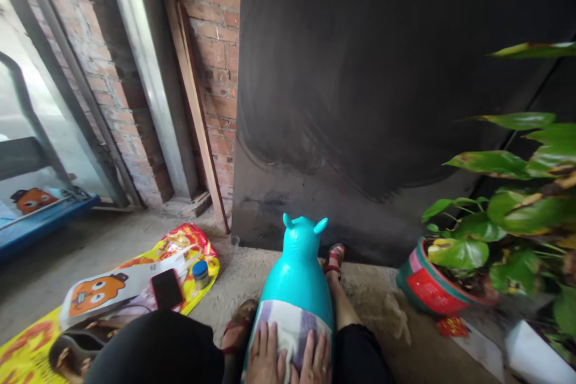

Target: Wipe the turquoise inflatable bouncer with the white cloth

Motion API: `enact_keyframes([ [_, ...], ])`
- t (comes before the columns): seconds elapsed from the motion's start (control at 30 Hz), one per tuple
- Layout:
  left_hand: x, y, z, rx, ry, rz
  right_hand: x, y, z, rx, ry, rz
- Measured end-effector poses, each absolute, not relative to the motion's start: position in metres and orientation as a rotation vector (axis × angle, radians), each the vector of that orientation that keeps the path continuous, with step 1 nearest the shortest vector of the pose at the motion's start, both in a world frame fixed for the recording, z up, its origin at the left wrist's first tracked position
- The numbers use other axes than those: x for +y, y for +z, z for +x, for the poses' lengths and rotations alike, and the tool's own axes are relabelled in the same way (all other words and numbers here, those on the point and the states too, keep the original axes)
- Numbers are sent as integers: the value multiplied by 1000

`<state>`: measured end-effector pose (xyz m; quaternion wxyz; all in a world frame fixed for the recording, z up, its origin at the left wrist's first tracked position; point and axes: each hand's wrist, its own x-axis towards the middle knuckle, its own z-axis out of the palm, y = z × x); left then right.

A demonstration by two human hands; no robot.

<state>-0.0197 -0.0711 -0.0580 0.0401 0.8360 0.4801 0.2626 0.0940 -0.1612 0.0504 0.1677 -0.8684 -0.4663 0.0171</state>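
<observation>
Between my legs stands a turquoise inflatable animal toy (297, 276) with two small ears, its head pointing away from me. A white and purple striped cloth (288, 315) lies over its back. My left hand (264, 354) rests flat on the cloth, fingers stretched out. Beside it my right hand (312, 357) also lies flat on the cloth, fingers a little apart and a ring on one of them. Some of the cloth is bunched between the two hands. The lower parts of both hands are cut off by the frame edge.
A dark board (360, 102) leans at the front. On the left, a yellow and red plastic sheet (207, 246) carries a phone (167, 289), a blue-lidded jar (200, 274) and a white bag (96, 294). At right stands a potted plant (432, 279).
</observation>
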Motion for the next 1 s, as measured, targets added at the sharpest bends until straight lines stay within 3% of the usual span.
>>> enact_keyframes([
  [0.33, -54, -66, -36, 1247, 892, 2483, -129, 22, 106, -1113, 238, -2620],
  [0.53, -55, -44, -34, 1263, 690, 2385, -128, 25, 107, -1123, 225, -2603],
  [0.67, -53, -27, -34, 1231, 611, 2374, -125, 45, 103, -1117, 227, -2643],
  [1.0, -35, -21, -39, 1080, 503, 2453, -118, 126, 103, -1185, 777, -2667],
])
